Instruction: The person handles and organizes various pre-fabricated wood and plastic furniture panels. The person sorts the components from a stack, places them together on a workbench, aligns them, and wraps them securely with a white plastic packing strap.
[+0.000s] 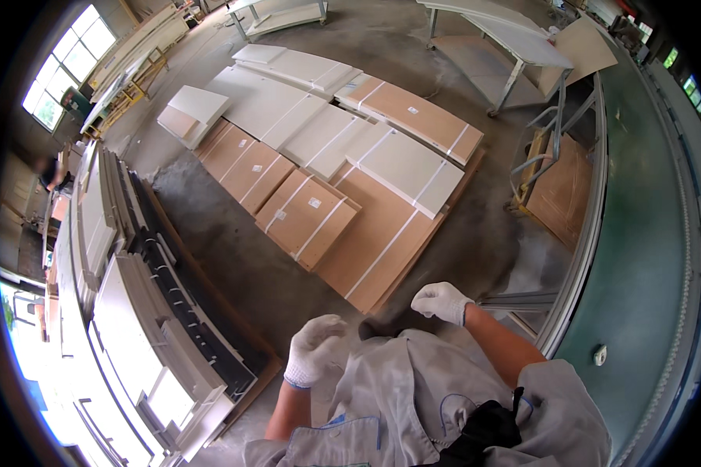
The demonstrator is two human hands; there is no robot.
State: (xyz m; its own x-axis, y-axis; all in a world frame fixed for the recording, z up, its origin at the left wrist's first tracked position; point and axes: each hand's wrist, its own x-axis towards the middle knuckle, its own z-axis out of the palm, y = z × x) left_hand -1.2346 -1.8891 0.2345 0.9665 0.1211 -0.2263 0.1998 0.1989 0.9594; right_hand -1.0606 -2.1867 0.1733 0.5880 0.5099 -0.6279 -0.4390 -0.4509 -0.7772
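In the head view, the left hand (317, 350) and the right hand (442, 302), both in white knit gloves, hang apart in front of the grey jacket (401, 381), with the nearest corner of the long brown pack (372, 233) showing between them and just ahead. The left hand's fingers are loosely bent, not closed up, and nothing shows in their grasp; the right hand's fingers curl inward under its back, so how tightly they fold cannot be told, and nothing can be seen in that hand either. Neither hand appears to touch the pack, which lies low on the floor (245, 268), below and beyond the fingers. Its long axis runs from that near corner forward and to the right, with a white strap along the same line; its short near edge slopes off forward and to the left. So the left hand faces the short edge, while the right hand is set farther forward, on the side of the long right edge. Which hand is nearer the corner in depth is hard to judge. A white pack (403, 170) lies on the brown pack's far part, and a small brown pack (308, 214) sits at its left. Upright-edged panels (136, 327) line the left side, and a green table (639, 202) runs along the right.
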